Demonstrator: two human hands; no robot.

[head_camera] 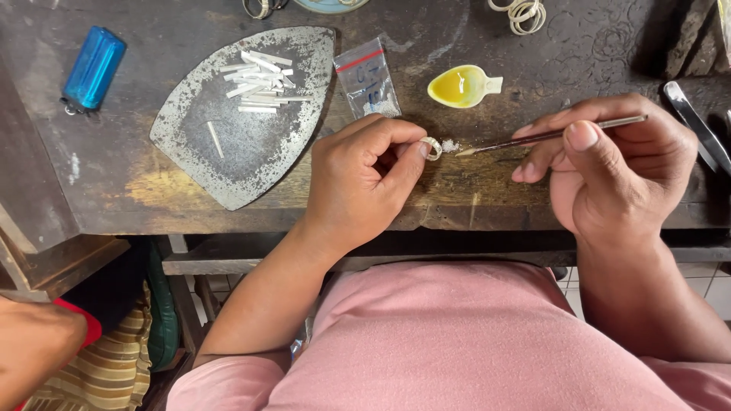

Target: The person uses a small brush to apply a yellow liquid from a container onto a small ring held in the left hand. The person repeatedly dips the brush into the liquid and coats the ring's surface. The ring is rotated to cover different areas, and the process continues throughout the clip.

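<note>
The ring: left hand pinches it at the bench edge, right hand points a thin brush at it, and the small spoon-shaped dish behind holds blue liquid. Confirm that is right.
One detail is wrong. In the head view the spoon-shaped dish holds yellow liquid, not blue. The rest stands: the left hand pinches the ring, and the right hand points the thin brush at it.

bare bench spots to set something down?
Free: dark top between the blue lighter and metal plate; also right of the yellow dish, above the right hand. Crowded: around the ring in the left hand.
</note>
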